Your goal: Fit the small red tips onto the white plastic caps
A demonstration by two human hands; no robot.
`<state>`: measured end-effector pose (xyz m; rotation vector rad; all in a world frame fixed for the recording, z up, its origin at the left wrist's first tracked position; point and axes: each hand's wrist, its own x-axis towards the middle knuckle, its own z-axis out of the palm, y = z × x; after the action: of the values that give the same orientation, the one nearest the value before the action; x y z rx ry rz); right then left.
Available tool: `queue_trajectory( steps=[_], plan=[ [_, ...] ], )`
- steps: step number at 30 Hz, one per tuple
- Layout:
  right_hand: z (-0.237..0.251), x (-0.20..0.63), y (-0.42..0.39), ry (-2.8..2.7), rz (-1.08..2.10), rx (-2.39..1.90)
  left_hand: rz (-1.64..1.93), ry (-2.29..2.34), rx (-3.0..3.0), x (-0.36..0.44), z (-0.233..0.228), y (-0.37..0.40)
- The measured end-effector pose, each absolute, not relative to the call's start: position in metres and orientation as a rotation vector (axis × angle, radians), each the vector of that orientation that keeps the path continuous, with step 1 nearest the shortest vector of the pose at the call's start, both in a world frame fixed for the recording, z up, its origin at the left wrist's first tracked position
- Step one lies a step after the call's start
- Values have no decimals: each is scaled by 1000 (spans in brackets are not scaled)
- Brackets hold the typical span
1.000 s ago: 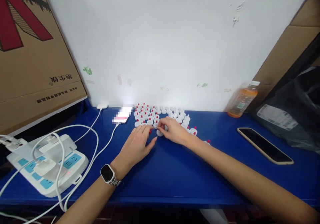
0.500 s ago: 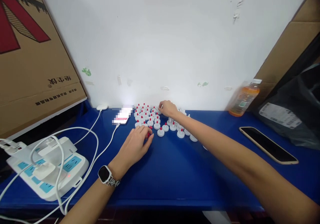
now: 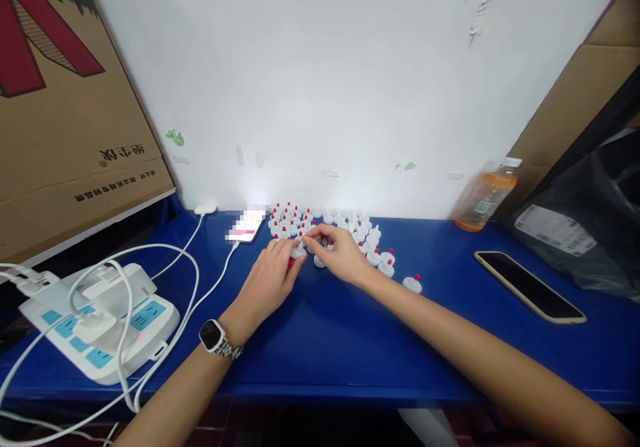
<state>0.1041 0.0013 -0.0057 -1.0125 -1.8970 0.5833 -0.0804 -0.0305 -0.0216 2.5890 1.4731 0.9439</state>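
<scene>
Both my hands meet around one white nozzle cap at the left front of a cluster of caps. My left hand, with a watch on its wrist, grips the cap's base between thumb and fingers. Small red tips show tucked under those fingers. My right hand is closed in a pinch at the cap's nozzle; a tip between its fingertips cannot be made out. Behind stand several white caps with red tips. White caps without red tips stand farther right. One red-tipped cap sits apart beside my right forearm.
A lit phone charges left of the caps. A power strip with looping white cables fills the left side. At right are a dark phone, an orange drink bottle and a dark bag. A wall closes the blue table's back.
My right hand has come back toward me from the rear of the caps to my left hand. A white nozzle cap now shows between the hands. My left hand has stayed almost in place.
</scene>
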Motion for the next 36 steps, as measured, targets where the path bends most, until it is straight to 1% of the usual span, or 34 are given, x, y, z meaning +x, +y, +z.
queue_trajectory(
  steps=[2, 6, 8, 13, 18, 21, 23, 28, 30, 32, 36],
  plan=[
    [-8, 106, 4, -2001, 408, -1085, 908, 1527, 2568, -84, -23, -28],
    [-10, 106, 14, -2361, -105, -1178, 897, 1623, 2496, -92, -23, -26],
    [-10, 101, 18, -2458, -251, -1206, 850, 1640, 2462, -94, -21, -26],
    [-13, 90, 25, -2517, -384, -1269, 776, 1621, 2416, -94, -19, -29],
    [-15, 91, 31, -2546, -387, -1255, 749, 1613, 2386, -94, -18, -30],
    [-13, 94, 27, -2442, -261, -1223, 755, 1588, 2387, -93, -18, -31],
    [-10, 97, 21, -2259, -77, -1189, 770, 1558, 2398, -91, -19, -32],
    [-8, 104, 1, -1713, 689, -978, 822, 1418, 2438, -85, -21, -36],
    [-12, 104, -6, -1552, 900, -875, 837, 1369, 2449, -83, -21, -37],
    [-16, 102, -10, -1451, 1015, -825, 841, 1345, 2453, -81, -21, -38],
    [-21, 97, -13, -1333, 1142, -836, 826, 1305, 2468, -79, -20, -41]
  ],
)
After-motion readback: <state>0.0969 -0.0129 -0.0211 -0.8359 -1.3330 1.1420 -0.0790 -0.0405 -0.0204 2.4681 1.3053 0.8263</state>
